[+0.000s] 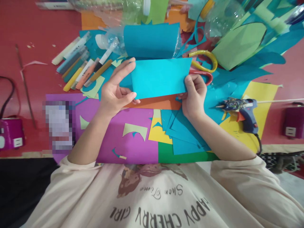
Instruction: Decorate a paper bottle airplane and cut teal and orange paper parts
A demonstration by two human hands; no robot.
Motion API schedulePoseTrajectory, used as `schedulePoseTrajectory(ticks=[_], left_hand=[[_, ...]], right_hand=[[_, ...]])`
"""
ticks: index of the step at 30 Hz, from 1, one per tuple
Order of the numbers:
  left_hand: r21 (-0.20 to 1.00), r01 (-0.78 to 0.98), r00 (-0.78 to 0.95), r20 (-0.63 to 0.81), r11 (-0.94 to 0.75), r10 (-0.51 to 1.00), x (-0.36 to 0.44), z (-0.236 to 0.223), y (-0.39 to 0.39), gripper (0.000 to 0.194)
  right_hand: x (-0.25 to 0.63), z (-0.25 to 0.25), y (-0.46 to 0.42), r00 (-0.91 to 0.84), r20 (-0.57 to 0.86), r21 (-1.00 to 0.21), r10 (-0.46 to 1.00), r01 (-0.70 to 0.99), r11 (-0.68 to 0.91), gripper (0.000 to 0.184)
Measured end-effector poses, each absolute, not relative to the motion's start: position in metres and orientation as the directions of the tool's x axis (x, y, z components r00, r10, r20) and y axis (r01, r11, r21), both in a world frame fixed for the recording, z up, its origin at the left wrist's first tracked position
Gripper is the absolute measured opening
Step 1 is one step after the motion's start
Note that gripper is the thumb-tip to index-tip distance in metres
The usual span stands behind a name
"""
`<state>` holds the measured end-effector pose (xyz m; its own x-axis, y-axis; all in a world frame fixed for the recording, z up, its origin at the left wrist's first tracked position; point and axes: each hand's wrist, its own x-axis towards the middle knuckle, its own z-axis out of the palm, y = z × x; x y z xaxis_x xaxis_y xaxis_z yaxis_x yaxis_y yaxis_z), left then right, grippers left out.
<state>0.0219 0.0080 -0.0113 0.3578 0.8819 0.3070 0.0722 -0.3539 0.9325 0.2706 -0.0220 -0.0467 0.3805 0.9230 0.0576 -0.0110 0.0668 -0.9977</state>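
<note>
A rectangular piece of bright blue paper is held up between my two hands, its long side running across the view. Around its left end curves my left hand, with the index fingertip at the upper corner and the thumb at the lower one. My right hand pinches the right edge between thumb and fingers. Just beyond the paper lies a plastic bottle wrapped in a darker blue sheet. Scissors with yellow and red handles show partly behind the paper's right end.
Several markers lie at the left. A hot glue gun rests on yellow paper at the right. Blue offcuts and purple paper cover the near side. A clear bottle with an orange cap lies at the back.
</note>
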Motion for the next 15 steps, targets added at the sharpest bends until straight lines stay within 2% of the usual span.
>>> schedulePoseTrajectory(ticks=[8,15], left_hand=[[0.909,0.055,0.385,0.362,-0.412,0.849,0.0226,-0.0126,0.0082,0.061],[0.877,0.15,0.354,0.384,-0.456,0.853,0.0237,-0.0154,0.0054,0.061]], right_hand=[[0.2695,-0.0446,-0.022,0.383,0.034,-0.996,0.923,-0.067,0.064,0.042],[0.2723,-0.0441,-0.02,0.288,0.035,-0.993,0.957,-0.096,0.065,0.035]])
